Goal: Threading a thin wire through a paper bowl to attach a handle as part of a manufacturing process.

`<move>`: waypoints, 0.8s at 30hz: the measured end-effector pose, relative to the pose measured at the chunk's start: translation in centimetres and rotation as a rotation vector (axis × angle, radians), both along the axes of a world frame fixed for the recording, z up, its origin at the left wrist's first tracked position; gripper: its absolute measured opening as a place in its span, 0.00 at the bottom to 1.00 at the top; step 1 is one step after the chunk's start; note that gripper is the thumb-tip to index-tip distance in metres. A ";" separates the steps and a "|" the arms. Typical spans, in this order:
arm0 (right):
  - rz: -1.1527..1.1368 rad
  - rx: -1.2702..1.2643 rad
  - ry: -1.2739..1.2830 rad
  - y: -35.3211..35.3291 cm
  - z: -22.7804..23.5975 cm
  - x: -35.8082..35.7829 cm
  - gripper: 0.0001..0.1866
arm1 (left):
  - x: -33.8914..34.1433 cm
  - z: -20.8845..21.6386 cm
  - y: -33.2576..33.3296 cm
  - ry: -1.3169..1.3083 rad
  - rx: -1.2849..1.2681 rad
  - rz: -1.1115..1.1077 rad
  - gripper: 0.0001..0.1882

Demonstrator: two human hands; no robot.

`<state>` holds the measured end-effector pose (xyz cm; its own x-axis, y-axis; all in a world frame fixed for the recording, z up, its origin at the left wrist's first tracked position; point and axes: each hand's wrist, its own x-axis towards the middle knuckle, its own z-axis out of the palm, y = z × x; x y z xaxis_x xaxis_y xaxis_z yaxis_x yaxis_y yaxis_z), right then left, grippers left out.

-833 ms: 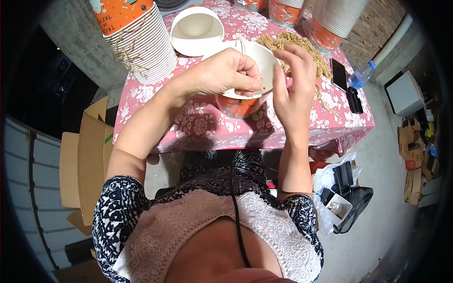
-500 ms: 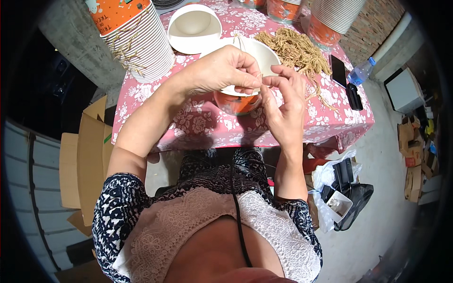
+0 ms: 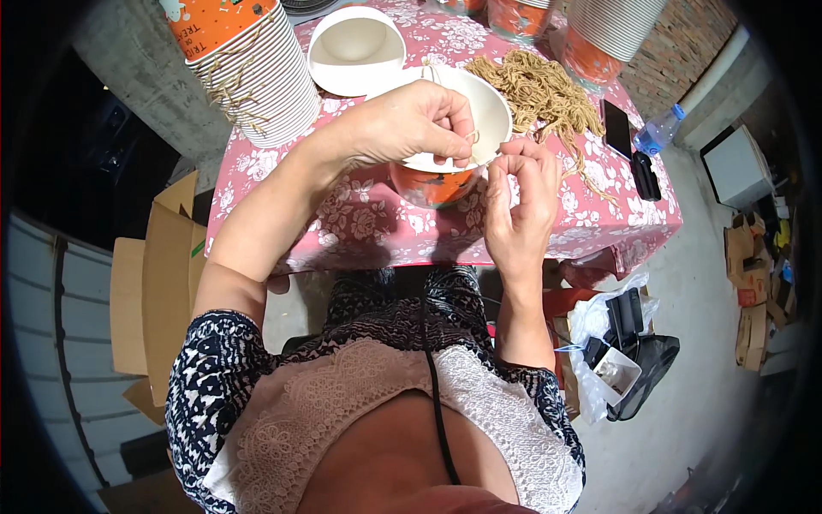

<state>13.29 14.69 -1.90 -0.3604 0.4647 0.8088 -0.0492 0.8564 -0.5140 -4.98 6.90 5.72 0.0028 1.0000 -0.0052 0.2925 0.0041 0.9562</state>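
Seemingly fastening cord [image 3: 473,136] to the orange-sided bucket [image 3: 434,188] on the flowered table [image 3: 355,236], pinching the strand above its near side with the left hand [image 3: 418,128], holding the right hand [image 3: 522,187] narrow just beside, impossible to tell whether around cord, and probably needing a snug pull next.

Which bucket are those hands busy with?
The single orange bucket in front, with the left hand and right hand at its rim. The stacked buckets and white tub sit farther away.

Orange bucket [image 3: 435,186] with white inside, tan cord bundle [image 3: 544,94], white-flowered pink tablecloth [image 3: 360,227]
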 end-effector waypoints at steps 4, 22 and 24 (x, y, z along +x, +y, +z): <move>0.026 0.048 0.041 -1.2 0.0 -0.2 0.06 | 0.2 -0.1 0.3 0.010 0.014 0.052 0.05; 0.012 -0.011 0.104 -0.4 -0.7 -1.3 0.08 | 0.4 -0.5 0.4 -0.020 0.049 0.079 0.05; 0.014 -0.017 0.094 -0.1 -0.7 -1.3 0.08 | 0.4 -0.5 0.6 -0.012 0.058 0.076 0.05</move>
